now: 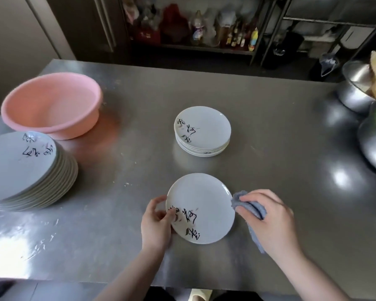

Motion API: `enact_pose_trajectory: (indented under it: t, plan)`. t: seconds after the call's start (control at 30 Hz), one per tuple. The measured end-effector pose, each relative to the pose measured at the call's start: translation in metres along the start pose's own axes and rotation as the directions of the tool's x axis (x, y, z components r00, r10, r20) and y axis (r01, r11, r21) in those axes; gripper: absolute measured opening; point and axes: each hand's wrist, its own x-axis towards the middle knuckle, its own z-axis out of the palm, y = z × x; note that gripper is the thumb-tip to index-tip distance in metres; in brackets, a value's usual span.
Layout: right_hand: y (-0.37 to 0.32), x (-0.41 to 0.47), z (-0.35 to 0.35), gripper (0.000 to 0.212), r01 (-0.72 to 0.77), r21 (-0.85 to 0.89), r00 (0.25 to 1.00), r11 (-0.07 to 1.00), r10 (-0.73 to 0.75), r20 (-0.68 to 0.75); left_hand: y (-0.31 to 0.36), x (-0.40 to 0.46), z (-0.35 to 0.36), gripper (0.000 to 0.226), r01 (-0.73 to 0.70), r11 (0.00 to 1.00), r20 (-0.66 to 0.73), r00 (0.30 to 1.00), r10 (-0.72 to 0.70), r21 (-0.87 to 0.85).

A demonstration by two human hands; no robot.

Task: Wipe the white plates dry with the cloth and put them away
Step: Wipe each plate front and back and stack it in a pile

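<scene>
Head view: the left hand [157, 222] grips a white plate with black calligraphy [201, 208] by its left rim, thumb on the face and fingers curled behind, holding it tilted up just above the steel tabletop [269, 131] near the middle of the front edge. The right hand [271, 220] clutches a bunched blue cloth [249, 208], which touches the plate's right rim; a tail of it hangs down below the palm.

Toward the centre of the tabletop, well beyond the held plate, sits a short stack of matching plates [202, 131]. At the left edge stands a taller stack of plates [28, 170], with a pink plastic basin [51, 104] just behind it near the back left corner. Steel bowls [356, 92] sit at the right edge, one holding greens.

The step in hand looks like the wiping itself, with the cloth working at the rim. I judge the short central stack to be the finished pile and the tall left one still to do, though wetness cannot be made out. The next move likely calls for turning the plate in the left grip so the cloth covers face and back, then setting it squarely on the central stack
</scene>
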Motion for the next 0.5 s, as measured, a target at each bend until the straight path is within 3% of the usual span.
enact_pose_trajectory:
  t: [0.13,0.27,0.5]
  plan:
    - [0.008,0.002,0.015,0.019,-0.017,0.034,0.998,0.999,0.015,0.053,0.009,0.002,-0.002,0.025,-0.032,0.966,0.04,0.999,0.023,0.258]
    - [0.011,0.007,0.036,0.022,-0.054,0.009,0.989,0.999,0.052,0.135,0.027,0.018,-0.014,0.016,-0.152,0.799,0.133,0.987,0.091,0.582]
    - [0.005,0.056,0.08,0.027,-0.053,-0.166,0.98,0.985,0.083,0.181,0.046,0.049,-0.003,0.018,-0.269,0.736,0.195,0.963,0.187,0.622]
